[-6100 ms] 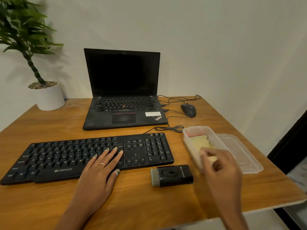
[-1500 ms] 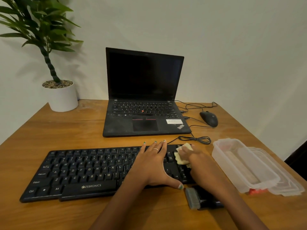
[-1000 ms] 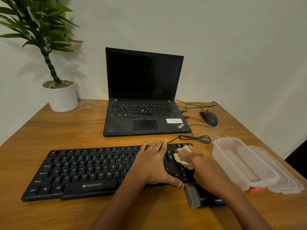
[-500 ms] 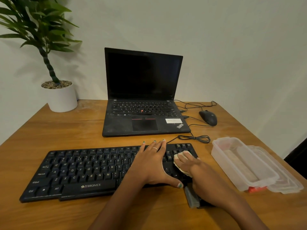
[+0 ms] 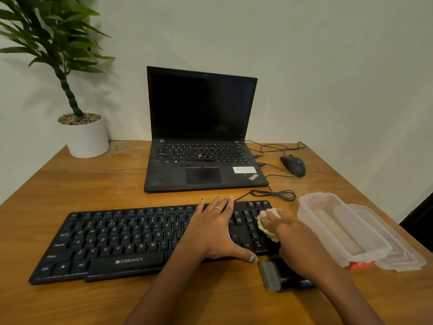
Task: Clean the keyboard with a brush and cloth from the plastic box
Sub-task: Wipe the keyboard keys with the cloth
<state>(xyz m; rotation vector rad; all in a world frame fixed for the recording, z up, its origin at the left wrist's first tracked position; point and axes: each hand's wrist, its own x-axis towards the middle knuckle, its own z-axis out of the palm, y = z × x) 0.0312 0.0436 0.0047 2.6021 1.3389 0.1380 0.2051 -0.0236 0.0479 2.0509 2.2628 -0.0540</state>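
Observation:
A black keyboard lies across the near part of the wooden desk. My left hand rests flat on its right-middle keys, fingers straight. My right hand grips a crumpled pale yellow cloth and presses it on the number pad at the keyboard's right end. A black brush with grey bristles lies on the desk just in front of the keyboard, partly hidden under my right forearm. The clear plastic box stands open to the right.
The box's lid lies under and beside the box near the desk's right edge. A black laptop stands open behind the keyboard, with a mouse and cables to its right. A potted plant stands at the back left.
My right hand took the cloth out of the box and brought it onto the number pad. Over the last second it rubs there, now shifted slightly right and back. My left hand stays put.

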